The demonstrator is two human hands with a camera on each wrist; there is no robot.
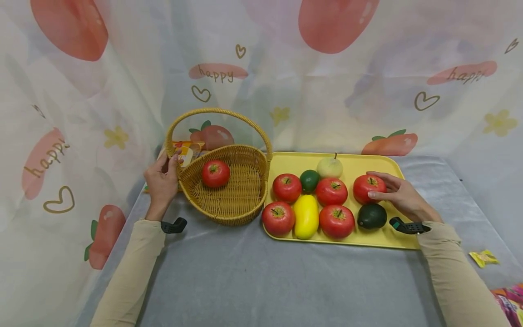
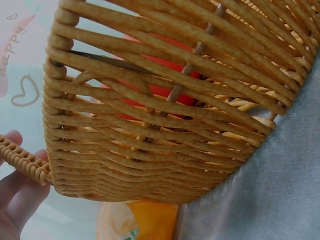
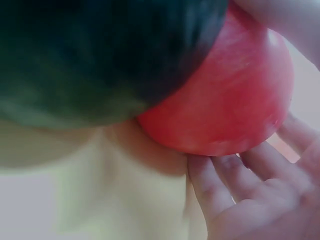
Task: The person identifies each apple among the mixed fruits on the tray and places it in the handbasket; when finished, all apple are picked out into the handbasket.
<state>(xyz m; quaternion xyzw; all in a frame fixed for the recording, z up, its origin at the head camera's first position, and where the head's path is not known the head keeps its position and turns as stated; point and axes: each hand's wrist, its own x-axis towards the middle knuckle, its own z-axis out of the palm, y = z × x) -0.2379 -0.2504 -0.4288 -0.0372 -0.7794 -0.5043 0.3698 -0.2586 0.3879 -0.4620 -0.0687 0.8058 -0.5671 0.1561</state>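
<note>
Right-hand fingers (image 3: 209,185) around the right side of 1 red apple (image 1: 362,188)

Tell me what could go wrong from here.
The right hand grips a red fruit close beside the larger dark green fruit; lifting might knock that one and set it rolling. The left hand holds the handle of the basket; a sharp tug could tip it and roll the lone red fruit inside.

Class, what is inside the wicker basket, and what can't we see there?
Inside the wicker basket lies one red apple, toward the person's left, with woven floor showing beside it. The apple covers the spot directly beneath it, so that cannot be seen.
</note>
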